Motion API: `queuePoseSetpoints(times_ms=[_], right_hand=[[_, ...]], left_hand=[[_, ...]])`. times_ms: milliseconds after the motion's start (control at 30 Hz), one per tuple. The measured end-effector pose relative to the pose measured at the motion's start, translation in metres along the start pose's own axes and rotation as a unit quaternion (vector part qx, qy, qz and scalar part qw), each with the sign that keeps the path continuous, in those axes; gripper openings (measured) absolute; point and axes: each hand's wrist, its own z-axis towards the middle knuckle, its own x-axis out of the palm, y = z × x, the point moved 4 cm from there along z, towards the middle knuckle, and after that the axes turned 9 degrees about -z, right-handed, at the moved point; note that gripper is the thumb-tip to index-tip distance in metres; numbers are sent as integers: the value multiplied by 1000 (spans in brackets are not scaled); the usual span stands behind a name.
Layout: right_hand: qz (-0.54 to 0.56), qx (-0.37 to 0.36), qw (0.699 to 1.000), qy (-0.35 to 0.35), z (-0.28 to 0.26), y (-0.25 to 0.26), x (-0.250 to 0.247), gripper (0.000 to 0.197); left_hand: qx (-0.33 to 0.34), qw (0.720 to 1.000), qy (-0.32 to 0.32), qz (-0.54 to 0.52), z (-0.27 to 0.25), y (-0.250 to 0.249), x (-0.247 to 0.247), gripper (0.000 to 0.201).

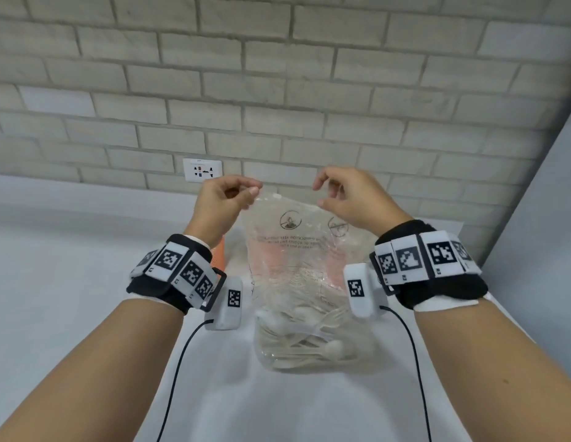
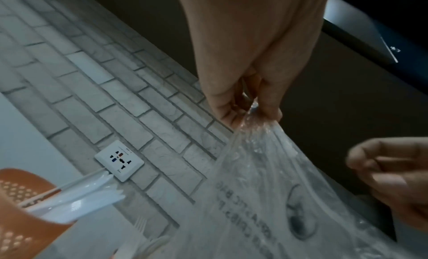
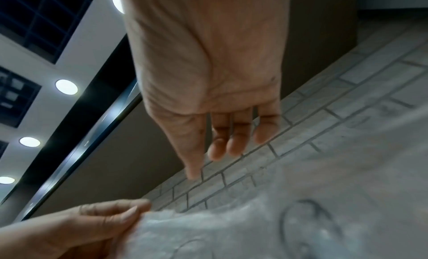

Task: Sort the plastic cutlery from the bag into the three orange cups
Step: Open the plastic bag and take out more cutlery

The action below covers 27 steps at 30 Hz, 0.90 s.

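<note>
A clear plastic bag (image 1: pixel 303 266) with printed warning marks hangs upright over the white table (image 1: pixel 70 298), and white plastic cutlery (image 1: pixel 309 339) is piled in its bottom. My left hand (image 1: pixel 250 194) pinches the bag's top left corner, which the left wrist view shows between thumb and fingers (image 2: pixel 252 112). My right hand (image 1: pixel 319 194) hovers at the top right edge with loosely curled fingers (image 3: pixel 215 151), holding nothing. An orange perforated cup (image 2: pixel 20 208) holds several white pieces. Another orange cup (image 1: pixel 219 256) peeks out behind my left wrist; orange shows through the bag.
A brick wall with a white power socket (image 1: pixel 202 170) stands just behind the table. A grey wall (image 1: pixel 539 218) closes the right side. Black cables (image 1: pixel 179 371) run from both wrist cameras toward me. More white forks (image 2: pixel 139 226) stand low in the left wrist view.
</note>
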Motion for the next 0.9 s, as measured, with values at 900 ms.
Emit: queuePoseSetpoints(times_ms=[900], right_hand=[[-275, 81, 957, 37, -21, -39, -28, 27]], left_hand=[[85, 972, -144, 166, 13, 7, -18, 12]])
